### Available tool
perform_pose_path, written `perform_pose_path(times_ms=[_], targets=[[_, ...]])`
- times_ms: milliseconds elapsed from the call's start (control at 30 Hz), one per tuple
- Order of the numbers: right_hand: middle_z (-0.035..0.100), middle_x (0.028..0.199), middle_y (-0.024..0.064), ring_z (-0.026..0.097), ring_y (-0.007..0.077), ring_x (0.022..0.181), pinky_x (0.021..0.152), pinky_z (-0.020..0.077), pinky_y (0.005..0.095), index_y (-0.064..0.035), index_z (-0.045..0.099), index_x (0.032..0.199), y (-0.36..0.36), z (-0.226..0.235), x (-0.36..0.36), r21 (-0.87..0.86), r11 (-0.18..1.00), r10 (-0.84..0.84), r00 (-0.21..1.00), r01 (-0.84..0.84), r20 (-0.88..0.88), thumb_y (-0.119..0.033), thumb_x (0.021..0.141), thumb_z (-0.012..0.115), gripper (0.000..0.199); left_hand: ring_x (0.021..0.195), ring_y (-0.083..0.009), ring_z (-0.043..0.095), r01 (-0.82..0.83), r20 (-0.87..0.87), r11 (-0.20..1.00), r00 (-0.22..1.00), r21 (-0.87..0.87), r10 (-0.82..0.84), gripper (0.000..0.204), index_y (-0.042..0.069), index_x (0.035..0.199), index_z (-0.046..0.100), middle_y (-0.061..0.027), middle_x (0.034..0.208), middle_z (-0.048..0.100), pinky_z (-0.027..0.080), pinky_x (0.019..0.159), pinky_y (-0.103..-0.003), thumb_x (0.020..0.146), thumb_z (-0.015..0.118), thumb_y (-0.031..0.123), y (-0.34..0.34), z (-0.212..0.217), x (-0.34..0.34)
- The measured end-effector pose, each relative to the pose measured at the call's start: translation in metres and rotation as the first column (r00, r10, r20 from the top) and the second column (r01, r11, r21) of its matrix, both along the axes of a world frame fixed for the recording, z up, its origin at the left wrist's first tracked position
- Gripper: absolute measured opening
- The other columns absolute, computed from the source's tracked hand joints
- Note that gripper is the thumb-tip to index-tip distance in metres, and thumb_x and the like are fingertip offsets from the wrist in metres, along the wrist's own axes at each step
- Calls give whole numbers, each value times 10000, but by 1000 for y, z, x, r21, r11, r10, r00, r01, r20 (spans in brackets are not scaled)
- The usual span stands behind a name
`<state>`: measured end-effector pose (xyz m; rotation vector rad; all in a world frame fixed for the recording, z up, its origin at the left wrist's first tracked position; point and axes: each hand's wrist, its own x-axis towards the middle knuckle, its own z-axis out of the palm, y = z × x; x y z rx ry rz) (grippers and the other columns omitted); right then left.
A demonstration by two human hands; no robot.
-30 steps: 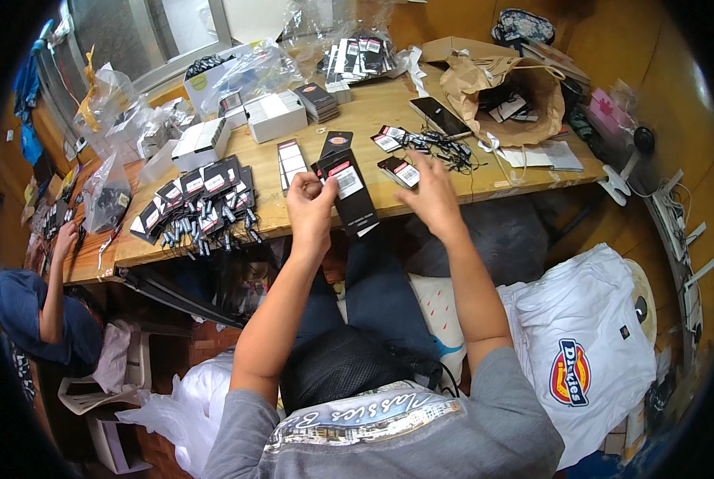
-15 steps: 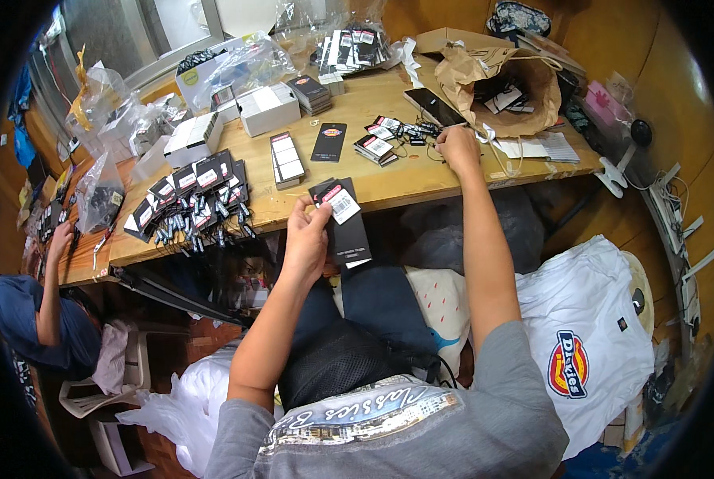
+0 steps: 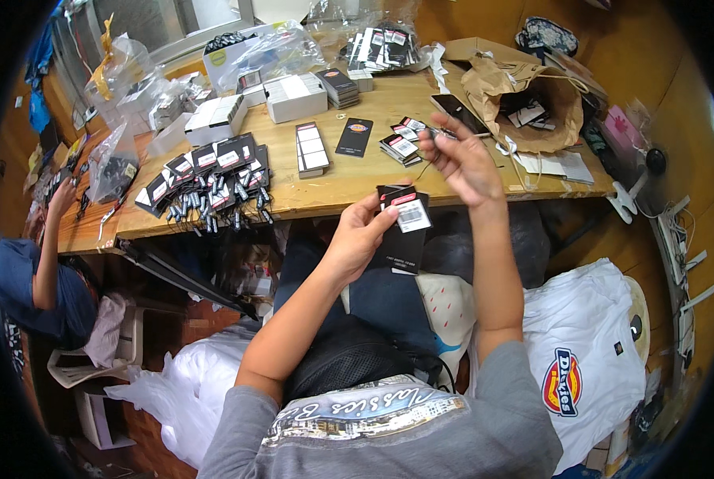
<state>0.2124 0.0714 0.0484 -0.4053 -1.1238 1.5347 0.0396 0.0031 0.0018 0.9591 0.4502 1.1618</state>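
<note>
Nearest the wearer, below the table edge and over the lap, the left hand (image 3: 357, 239) is closed on a small stack of black card hang tags (image 3: 403, 227), thumb on the front beside a white barcode label, fingers behind. The tags look light, thin and stiff, likely slick on their printed faces, so a pinch across the flat faces near one edge should hold them without bending; squeezing at a corner could crease the card. Just above, the right hand (image 3: 462, 160) is raised with fingers loosely curled, and appears to pinch a thin dark string (image 3: 426, 170) that dangles toward the tags; the grip itself is too small to tell for sure. Such a cord would be limp and easily dropped. Beyond the hands, the wooden table (image 3: 349, 180) carries a small pile of tags (image 3: 401, 144), a single black tag (image 3: 355, 136) and a fanned row of finished tags with hanging fasteners (image 3: 209, 180). Farther back stand white boxes (image 3: 295, 97), a crumpled brown paper bag (image 3: 525, 104) and clear plastic bags (image 3: 133, 76). At far left another person's arm (image 3: 49, 239) reaches onto the table.
</note>
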Motion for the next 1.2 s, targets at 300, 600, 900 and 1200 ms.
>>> perform_pose_path(times_ms=[300,600,900,1200], targets=[[581,863,117,567,176,801,732,466,280,22,549,936,-40,-26,-39,76,976,-214,970,206,117,9,768,503,174,613,-12,464,-8,-194,996,981,-88,-9,159,-3,907,553,1,783,567,362,520,-150,793,514,101,5,-1,-7],[569,794,87,551,169,727,696,467,279,-35,545,926,-29,-16,-11,39,985,-153,950,170,-271,-80,796,504,144,696,-47,518,-23,-339,999,941,-42,7,134,-18,883,551,-29,811,584,416,640,-184,778,533,64,-25,-25,-32],[581,690,97,476,82,487,440,377,165,-2,533,798,-70,-13,-39,142,975,-184,979,171,87,-68,773,547,72,821,-121,530,-406,-147,910,899,81,413,224,-7,1028,400,-85,918,543,422,743,-247,824,437,79,-27,-29,-58],[563,647,29,468,30,506,447,367,152,43,563,778,-81,-33,-83,118,979,-201,868,165,454,-26,735,580,83,784,-92,511,-618,-223,698,670,361,708,284,5,963,403,-58,861,528,421,708,-216,732,567,-12,-36,-12,-55]])
